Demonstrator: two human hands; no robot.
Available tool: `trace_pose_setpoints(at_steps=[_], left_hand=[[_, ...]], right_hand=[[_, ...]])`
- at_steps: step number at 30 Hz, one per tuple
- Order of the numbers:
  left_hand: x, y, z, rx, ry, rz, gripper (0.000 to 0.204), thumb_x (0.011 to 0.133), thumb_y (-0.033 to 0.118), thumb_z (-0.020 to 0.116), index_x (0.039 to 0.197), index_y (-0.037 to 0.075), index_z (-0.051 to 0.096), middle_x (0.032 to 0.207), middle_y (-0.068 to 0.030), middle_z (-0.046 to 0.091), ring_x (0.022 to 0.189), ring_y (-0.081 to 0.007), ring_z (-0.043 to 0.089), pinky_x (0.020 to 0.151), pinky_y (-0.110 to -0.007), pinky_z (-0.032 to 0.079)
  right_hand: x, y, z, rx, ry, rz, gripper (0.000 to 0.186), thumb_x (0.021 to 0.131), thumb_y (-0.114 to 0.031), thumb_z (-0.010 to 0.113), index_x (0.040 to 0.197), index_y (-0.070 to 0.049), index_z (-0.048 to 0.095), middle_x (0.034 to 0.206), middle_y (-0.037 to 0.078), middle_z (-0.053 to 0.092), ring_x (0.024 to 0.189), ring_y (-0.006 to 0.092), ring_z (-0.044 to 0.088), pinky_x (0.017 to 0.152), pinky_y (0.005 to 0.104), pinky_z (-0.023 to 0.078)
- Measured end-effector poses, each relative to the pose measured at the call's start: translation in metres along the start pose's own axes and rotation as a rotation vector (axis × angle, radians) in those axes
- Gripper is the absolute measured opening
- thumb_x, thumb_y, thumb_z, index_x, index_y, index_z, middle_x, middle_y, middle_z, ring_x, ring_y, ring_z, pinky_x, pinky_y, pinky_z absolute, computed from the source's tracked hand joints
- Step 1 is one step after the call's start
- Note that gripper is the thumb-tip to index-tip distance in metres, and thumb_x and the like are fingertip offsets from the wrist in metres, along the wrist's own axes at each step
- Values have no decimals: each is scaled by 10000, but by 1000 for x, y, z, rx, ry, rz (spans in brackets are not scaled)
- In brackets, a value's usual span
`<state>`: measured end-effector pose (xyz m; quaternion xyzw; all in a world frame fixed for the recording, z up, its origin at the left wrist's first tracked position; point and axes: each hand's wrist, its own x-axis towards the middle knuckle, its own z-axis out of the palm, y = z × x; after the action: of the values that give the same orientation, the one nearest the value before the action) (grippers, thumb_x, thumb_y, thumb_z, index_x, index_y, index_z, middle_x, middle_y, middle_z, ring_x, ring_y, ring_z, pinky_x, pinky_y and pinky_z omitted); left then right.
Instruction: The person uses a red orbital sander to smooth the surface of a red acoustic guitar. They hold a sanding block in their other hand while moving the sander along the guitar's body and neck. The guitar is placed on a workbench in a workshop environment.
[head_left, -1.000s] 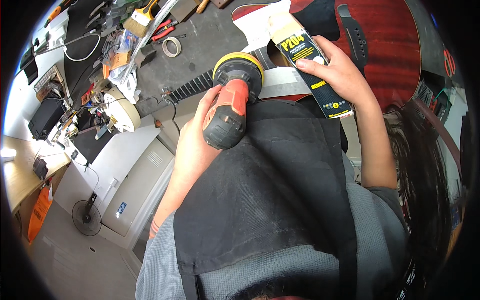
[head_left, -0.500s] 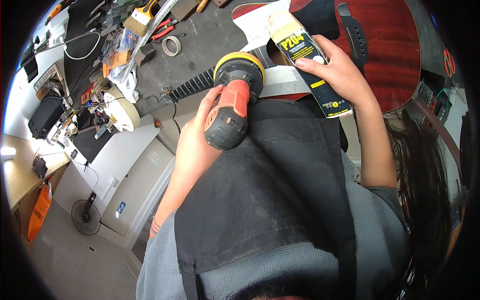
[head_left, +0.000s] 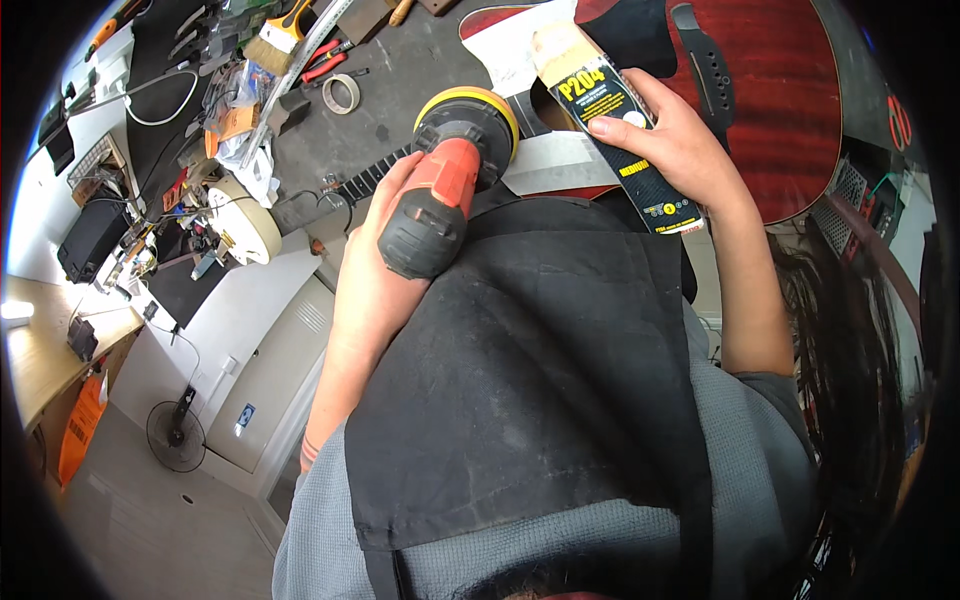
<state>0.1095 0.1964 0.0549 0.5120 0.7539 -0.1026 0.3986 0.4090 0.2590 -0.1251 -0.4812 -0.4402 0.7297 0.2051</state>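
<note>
A red and black handheld polisher [head_left: 435, 205] with a yellow-edged round pad is gripped in my left hand [head_left: 365, 260]. Its pad end points up and to the right, over the fretted neck [head_left: 375, 172] of a dark red guitar [head_left: 785, 110]. My right hand [head_left: 680, 145] is closed around a black, box-shaped container [head_left: 620, 140] with yellow print and a pale upper end, held tilted above the guitar. White paper [head_left: 505, 45] lies on the guitar body, partly behind the container. The polisher body hides most of my left fingers.
On the grey bench are a roll of tape [head_left: 352, 104], red-handled pliers [head_left: 325, 68] and a wide brush [head_left: 272, 50]. Plastic bags and small tools crowd the left side, near a cream round object [head_left: 235, 225]. A fan [head_left: 177, 437] stands beyond at lower left.
My left hand and the polisher have shifted slightly left, and the pad has moved up and left. My right hand and the container have barely moved.
</note>
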Motion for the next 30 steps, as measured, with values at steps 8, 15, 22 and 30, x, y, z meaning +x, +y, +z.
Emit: trace_pose_setpoints(at_steps=[8, 15, 22, 30], left_hand=[[15, -21, -5, 53, 80, 180, 818, 961, 80, 856, 1691, 206, 510, 1430, -194, 797, 1365, -356, 759, 1163, -450, 573], [16, -16, -7, 64, 75, 128, 822, 958, 80, 860, 1691, 207, 510, 1421, -199, 801, 1352, -353, 768, 1163, -448, 575], [16, -18, -4, 74, 88, 132, 826, 961, 82, 860, 1693, 210, 500, 1424, -203, 797, 1345, -363, 769, 1159, -455, 580], [5, -8, 3, -30, 29, 47, 768, 1000, 115, 853, 1689, 173, 517, 1623, -106, 668, 1452, -273, 702, 1245, -427, 533]], right_hand=[[2, 4, 0, -29, 10, -48, 606, 1029, -395, 861, 1428, 9, 648, 1176, 88, 771, 1025, 108, 727, 899, 297, 594], [-1, 1, 1, -39, 9, -45, 592, 1038, -374, 857, 1436, 10, 644, 1190, 91, 775, 1041, 110, 731, 912, 304, 597], [1, 3, -1, -50, 0, -46, 584, 1039, -372, 854, 1430, 10, 646, 1185, 90, 773, 1038, 115, 725, 920, 309, 593], [2, -2, -1, -14, -24, -35, 610, 1026, -396, 858, 1429, 10, 648, 1170, 86, 767, 1034, 111, 719, 911, 306, 589]])
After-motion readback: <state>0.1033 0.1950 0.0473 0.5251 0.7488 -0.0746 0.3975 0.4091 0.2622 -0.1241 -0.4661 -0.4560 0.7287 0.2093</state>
